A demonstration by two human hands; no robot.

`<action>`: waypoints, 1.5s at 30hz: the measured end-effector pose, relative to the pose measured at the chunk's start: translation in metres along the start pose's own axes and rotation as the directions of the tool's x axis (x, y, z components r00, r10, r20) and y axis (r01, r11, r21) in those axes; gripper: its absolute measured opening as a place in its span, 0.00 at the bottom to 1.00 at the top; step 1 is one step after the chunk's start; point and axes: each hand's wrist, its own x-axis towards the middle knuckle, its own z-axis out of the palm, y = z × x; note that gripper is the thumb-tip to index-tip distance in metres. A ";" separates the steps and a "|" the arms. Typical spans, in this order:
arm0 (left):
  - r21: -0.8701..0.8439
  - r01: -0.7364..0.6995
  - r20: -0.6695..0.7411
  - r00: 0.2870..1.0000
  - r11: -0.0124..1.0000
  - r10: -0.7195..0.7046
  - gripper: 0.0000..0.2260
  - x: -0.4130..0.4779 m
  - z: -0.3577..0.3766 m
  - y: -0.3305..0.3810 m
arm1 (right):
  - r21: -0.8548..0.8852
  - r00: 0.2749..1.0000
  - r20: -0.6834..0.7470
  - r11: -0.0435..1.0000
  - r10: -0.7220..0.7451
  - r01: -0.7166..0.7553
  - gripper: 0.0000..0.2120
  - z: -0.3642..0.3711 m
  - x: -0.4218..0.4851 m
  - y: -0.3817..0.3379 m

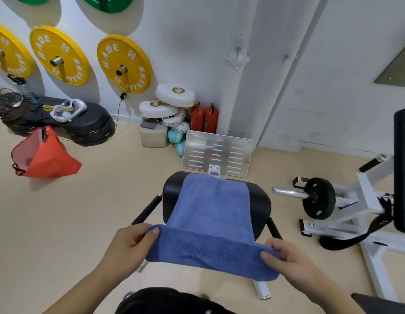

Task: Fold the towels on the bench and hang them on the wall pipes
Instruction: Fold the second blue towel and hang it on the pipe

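My left grip (129,243) and right grip (285,257) each pinch a near corner of the blue towel (210,207), whose far end lies on the black padded surface (259,200).

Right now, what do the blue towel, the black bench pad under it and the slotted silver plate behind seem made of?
Blue towel: soft terry or microfibre cloth, matt and fuzzy, draping limply. Black bench pad: probably vinyl or faux leather over padding, with faint sheen and fine grain. Slotted silver plate: brushed metal, perhaps aluminium or steel, since it reflects blurred shapes.
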 end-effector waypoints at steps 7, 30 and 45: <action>-0.013 0.037 -0.017 0.999 0.999 -0.038 0.13 0.035 0.028 0.002 | 0.050 0.962 -0.270 0.998 -0.034 0.049 0.08 -0.002 0.023 0.002; 0.184 0.179 0.111 0.973 0.967 -0.201 0.12 0.347 0.073 0.021 | 0.225 0.847 -0.453 0.955 0.276 -0.191 0.06 -0.092 0.287 -0.054; 0.555 0.297 0.224 0.846 0.777 -0.483 0.03 0.435 0.130 -0.029 | -0.302 0.923 -0.164 0.873 0.349 -0.384 0.07 -0.111 0.420 0.007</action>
